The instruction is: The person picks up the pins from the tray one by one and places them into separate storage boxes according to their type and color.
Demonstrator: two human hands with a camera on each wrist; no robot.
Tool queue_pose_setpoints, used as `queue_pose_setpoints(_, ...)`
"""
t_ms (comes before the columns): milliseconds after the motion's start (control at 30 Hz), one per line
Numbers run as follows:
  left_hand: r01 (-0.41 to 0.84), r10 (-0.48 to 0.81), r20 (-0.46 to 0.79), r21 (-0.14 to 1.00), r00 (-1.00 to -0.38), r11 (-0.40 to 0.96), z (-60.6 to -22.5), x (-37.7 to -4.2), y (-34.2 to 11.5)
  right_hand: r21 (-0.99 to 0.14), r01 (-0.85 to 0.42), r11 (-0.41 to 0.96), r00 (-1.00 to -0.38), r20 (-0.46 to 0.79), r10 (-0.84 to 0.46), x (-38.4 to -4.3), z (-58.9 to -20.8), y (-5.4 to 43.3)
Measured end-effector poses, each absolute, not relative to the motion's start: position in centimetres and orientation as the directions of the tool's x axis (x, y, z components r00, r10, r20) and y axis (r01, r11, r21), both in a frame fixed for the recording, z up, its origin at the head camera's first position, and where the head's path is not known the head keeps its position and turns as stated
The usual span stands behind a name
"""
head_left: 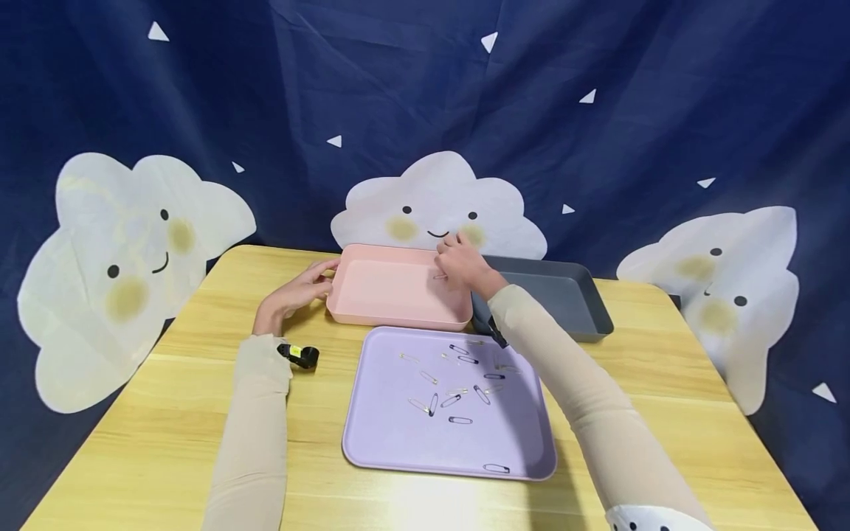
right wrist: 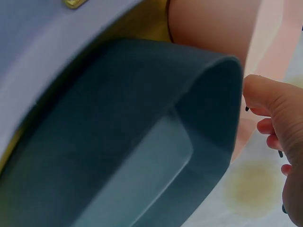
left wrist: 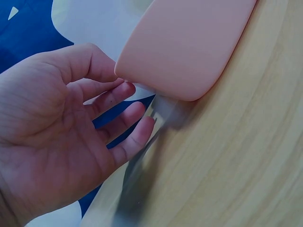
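Observation:
My left hand is at the left end of a pink tray, thumb and forefinger pinching its rim; the other fingers are loosely bent in the left wrist view. Over the tray's right end, my right hand pinches a small safety pin, mostly hidden by the fingers. In the right wrist view only a dark tip shows below the thumb. Nearer to me lies a lilac tray with several gold safety pins and black safety pins scattered on it.
A dark grey tray stands right of the pink one, partly behind my right forearm. All three trays are on a wooden table. A dark blue curtain with white clouds hangs behind the table's far edge.

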State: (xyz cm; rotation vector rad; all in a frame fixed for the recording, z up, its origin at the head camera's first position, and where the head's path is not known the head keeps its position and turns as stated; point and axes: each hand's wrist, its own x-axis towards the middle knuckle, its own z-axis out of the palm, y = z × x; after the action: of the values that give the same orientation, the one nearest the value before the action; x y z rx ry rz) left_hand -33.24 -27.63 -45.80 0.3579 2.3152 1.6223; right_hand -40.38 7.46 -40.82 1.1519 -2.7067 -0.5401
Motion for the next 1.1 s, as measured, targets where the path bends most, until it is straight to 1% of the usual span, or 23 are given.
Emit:
queue_pose_setpoints(333, -0.012, 0.377, -0.121, 0.961, -0.918, 0.277, -45.8, -33.0, -27.6, 0.336, -0.658, 0.674, -0.707, 0.033, -0.706, -40.4, -41.6, 7.3)
queue_pose_setpoints(700, -0.041, 0.391, -0.124, 0.976, -0.912, 0.214, -46.0, -33.4, -27.5, 0.351, -0.647, 0.677, -0.715, 0.028, -0.699, -40.4, -41.5, 7.5)
queue_pose_setpoints(867, -0.059, 0.393, -0.131, 0.980, -0.910, 0.190, -46.0, -33.5, -27.4, 0.304, -0.660, 0.687, -0.706, 0.061, -0.706, -40.3, -41.1, 7.9)
queue_pose_setpoints(1100, -0.062, 0.392, -0.132, 0.981, -0.910, 0.186, -45.9, -33.4, -27.6, 0.200, -0.689, 0.697, -0.687, 0.128, -0.715, -39.9, -40.5, 8.3)
